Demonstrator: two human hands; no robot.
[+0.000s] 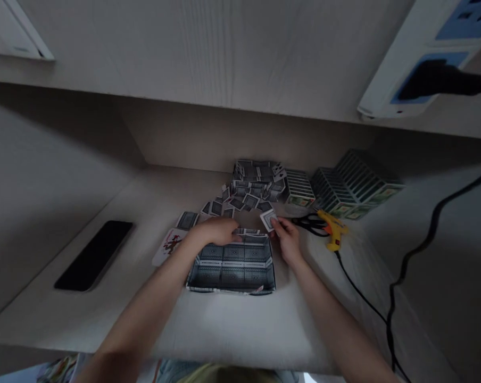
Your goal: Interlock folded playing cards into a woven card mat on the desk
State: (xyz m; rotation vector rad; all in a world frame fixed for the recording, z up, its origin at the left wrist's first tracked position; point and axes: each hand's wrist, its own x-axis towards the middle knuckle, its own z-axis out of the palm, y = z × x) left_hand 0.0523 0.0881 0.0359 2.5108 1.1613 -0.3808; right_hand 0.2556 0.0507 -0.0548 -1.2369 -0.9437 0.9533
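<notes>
An open-topped box (234, 274) made of playing cards stands on the shelf in front of me, with patterned card backs lining its floor. My left hand (218, 231) is closed on its far wall, left of the middle, the fingertips at the rim. My right hand (287, 239) pinches a small folded card (268, 219) just beyond the box's far right corner. Folded cards (250, 201) lie scattered behind the box. Left of it are a joker card (168, 244), partly behind my left forearm, and another card (187, 219).
A yellow glue gun (336, 232) and black-handled scissors (310, 224) lie at right, with a cord (362, 290) running forward. Stacks of cards (328, 191) and a second card structure (258, 171) stand behind. A phone (94, 255) lies at left. A power strip (414, 64) hangs overhead.
</notes>
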